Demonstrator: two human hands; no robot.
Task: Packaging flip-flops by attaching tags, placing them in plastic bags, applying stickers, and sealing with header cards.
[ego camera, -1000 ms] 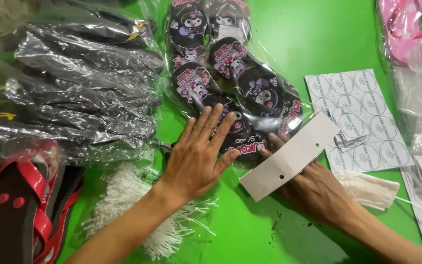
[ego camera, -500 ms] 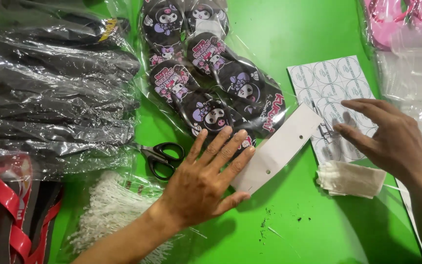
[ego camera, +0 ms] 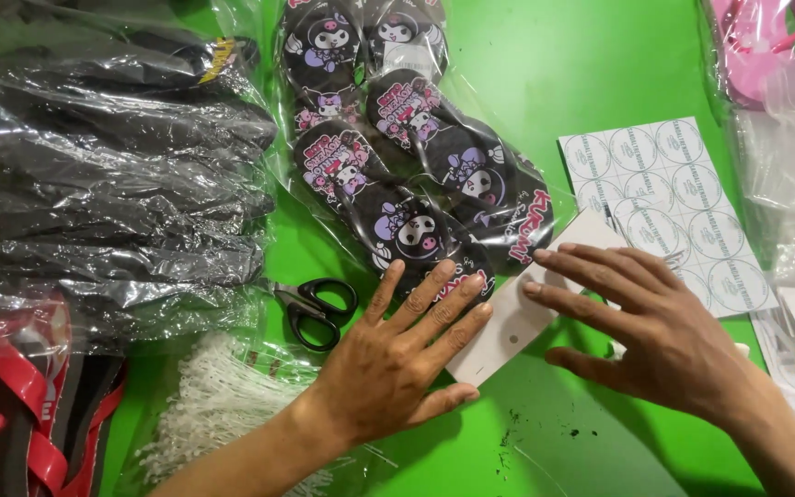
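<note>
Left hand and right hand lie flat, fingers spread and released, pressing the white card on the green tabletop, beside black scissors.

Black scissors on the green table, beside white tag pins. Bagged black sandals along the left edge; red-strapped sandals at the near-left corner; pink sandals far right; sticker sheet near the right edge.
</note>
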